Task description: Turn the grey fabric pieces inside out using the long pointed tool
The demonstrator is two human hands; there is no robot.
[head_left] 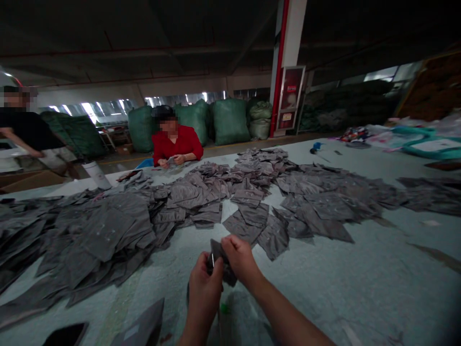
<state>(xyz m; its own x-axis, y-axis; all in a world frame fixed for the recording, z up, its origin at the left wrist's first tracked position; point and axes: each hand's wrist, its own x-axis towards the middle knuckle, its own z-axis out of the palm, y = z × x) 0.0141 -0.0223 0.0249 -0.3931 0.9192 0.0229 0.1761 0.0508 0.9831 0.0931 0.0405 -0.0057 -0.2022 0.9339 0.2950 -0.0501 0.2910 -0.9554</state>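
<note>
Closest to the camera, a grey fabric piece [220,263] is gripped between the left hand [205,293] and the right hand [240,258], both closed on it, its long axis slanting down rightward, the right hand nearer the pile [201,202] of similar pieces ahead.

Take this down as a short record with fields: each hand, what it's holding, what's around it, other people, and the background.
Left hand: grips a dark grey fabric piece
Right hand: grips the same piece from the other side
Nearby: overlapping grey fabric pieces spread across a pale green table
Other people: seated person in a red shirt handling something small; standing person in a black shirt
Background: large green sacks
</note>
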